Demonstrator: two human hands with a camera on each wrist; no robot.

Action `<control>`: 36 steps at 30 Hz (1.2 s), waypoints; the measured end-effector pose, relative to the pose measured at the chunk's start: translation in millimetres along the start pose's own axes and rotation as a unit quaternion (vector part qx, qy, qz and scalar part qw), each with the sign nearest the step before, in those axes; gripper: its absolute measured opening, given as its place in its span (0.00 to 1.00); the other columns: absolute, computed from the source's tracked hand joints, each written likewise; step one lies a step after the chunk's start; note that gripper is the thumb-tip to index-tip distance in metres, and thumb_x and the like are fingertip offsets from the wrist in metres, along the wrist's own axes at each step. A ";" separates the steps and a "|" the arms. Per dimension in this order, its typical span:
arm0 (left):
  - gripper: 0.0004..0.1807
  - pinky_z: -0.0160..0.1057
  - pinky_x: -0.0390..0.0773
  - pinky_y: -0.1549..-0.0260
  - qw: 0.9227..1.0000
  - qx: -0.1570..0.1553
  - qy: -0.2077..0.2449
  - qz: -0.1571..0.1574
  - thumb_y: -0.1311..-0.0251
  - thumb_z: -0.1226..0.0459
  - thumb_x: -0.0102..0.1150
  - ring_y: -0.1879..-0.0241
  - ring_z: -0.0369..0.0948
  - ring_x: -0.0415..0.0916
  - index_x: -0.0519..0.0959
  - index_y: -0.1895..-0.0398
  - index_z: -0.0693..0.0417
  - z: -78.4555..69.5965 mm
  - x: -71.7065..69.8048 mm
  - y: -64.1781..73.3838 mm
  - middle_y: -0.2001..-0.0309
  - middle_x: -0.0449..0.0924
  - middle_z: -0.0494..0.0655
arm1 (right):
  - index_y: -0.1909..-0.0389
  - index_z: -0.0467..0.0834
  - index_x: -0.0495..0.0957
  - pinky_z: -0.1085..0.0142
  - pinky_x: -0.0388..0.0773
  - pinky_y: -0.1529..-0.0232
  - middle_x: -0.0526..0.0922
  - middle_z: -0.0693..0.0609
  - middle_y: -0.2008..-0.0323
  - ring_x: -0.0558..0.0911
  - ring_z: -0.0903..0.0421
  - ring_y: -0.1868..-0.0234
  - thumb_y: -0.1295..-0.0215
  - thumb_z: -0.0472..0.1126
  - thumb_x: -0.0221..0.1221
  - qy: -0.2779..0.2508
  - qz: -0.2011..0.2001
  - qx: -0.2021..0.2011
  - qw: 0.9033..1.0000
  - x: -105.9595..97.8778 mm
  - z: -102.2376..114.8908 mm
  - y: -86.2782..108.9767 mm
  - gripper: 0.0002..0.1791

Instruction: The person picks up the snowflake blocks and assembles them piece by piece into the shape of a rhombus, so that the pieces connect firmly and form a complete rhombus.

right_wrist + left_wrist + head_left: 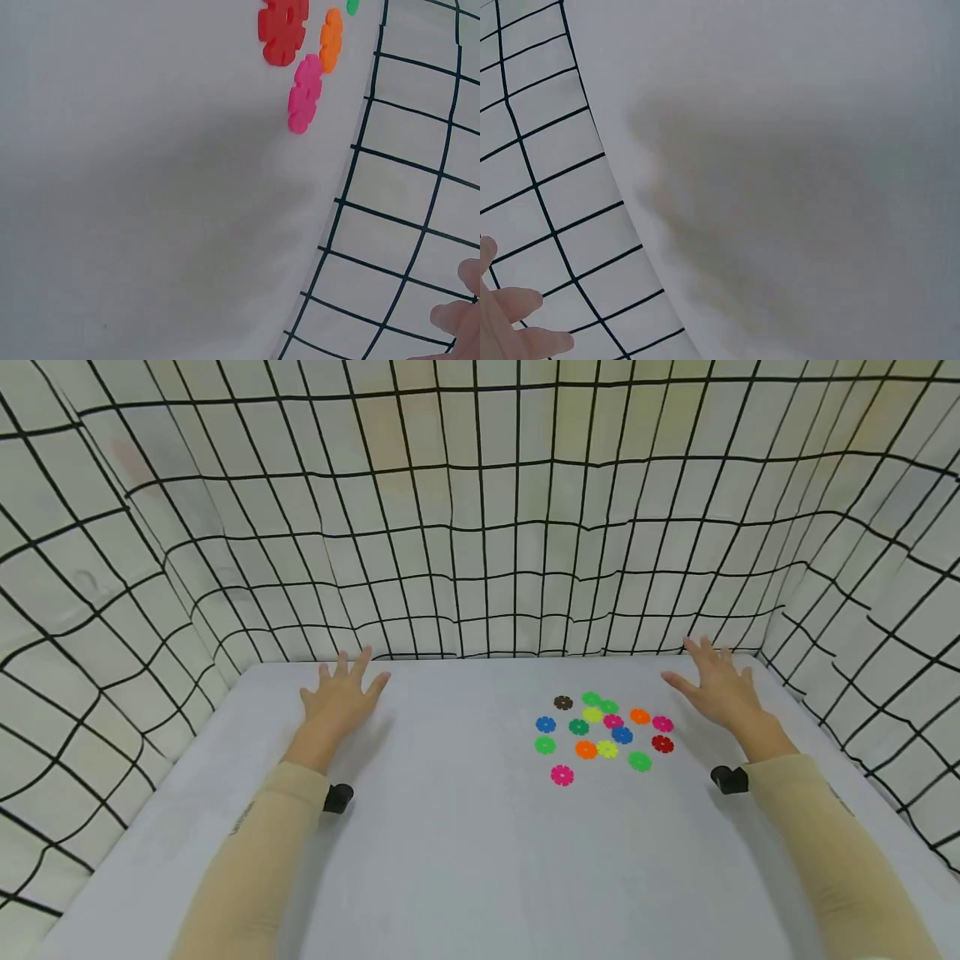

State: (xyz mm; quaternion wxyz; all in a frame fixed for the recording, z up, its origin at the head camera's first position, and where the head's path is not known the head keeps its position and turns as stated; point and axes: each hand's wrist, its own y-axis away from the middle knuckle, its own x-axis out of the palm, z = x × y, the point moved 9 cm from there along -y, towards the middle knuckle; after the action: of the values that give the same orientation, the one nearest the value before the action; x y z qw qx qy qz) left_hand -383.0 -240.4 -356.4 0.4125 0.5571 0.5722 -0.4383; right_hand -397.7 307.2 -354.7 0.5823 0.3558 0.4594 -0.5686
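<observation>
A loose cluster of flat, notched, flower-shaped discs (613,722) lies right of centre on the far half of the surface, and I see no hand touching any of them. At the cluster's right side I make out a magenta notched disc (662,724) with a dark red notched disc (662,744) just nearer to me; an orange notched disc (640,716) sits beside the magenta one. A brown notched disc (563,702) marks the far left corner, and a bright pink notched disc (562,775) lies nearest me, a little apart from the others.

The person's right hand (716,687) is near the cluster, on its right, with its fingers spread and holding nothing. Their left hand (339,697) is well apart from the discs, towards the far left, its fingers also spread and grasping nothing. My wrist views catch only some fingertips at the edge.

Both arms wear beige sleeves (251,860), with a small black device (338,798) at each wrist. Beneath lies the smooth white surface (450,827); around it I see white walls crossed by a black grid (517,522).
</observation>
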 end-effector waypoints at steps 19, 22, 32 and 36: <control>0.40 0.57 0.80 0.63 0.997 0.051 0.052 -0.014 0.24 0.34 0.29 0.44 0.64 0.77 0.45 0.16 0.40 -43.5 8.7 4.9 0.27 0.63 0.66 | 0.17 0.44 0.39 0.29 0.55 0.33 0.50 0.29 0.23 0.57 0.25 0.28 0.24 0.67 0.48 -0.032 0.035 -0.007 0.999 14.9 28.7 3.7 0.49; 0.39 0.51 0.78 0.70 0.996 0.047 0.077 -0.008 0.23 0.36 0.32 0.54 0.60 0.80 0.48 0.16 0.38 -45.5 10.3 6.9 0.27 0.65 0.65 | 0.17 0.45 0.42 0.30 0.61 0.36 0.55 0.29 0.24 0.62 0.25 0.30 0.25 0.69 0.46 -0.032 0.046 -0.007 0.998 17.8 35.2 6.3 0.48; 0.36 0.62 0.77 0.49 0.986 0.059 0.151 0.024 0.23 0.40 0.42 0.34 0.63 0.70 0.52 0.17 0.36 -65.4 24.0 16.5 0.27 0.66 0.57 | 0.22 0.41 0.58 0.33 0.71 0.42 0.69 0.28 0.33 0.72 0.29 0.37 0.21 0.52 0.54 -0.052 0.064 -0.045 0.996 26.8 54.8 18.3 0.35; 0.35 0.62 0.74 0.43 0.980 0.071 0.187 0.027 0.24 0.42 0.47 0.32 0.59 0.69 0.56 0.18 0.37 -79.8 29.4 18.6 0.29 0.71 0.55 | 0.25 0.39 0.64 0.35 0.74 0.43 0.73 0.30 0.36 0.72 0.31 0.37 0.21 0.47 0.55 -0.083 0.075 -0.072 0.991 30.3 59.5 19.5 0.30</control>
State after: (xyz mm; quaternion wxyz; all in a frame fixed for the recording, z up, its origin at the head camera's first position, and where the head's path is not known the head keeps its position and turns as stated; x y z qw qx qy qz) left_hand -364.3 -155.7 -363.5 0.2698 0.6720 0.5915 -0.3546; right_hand -372.7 243.3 -366.0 0.6832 0.2980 0.4213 -0.5166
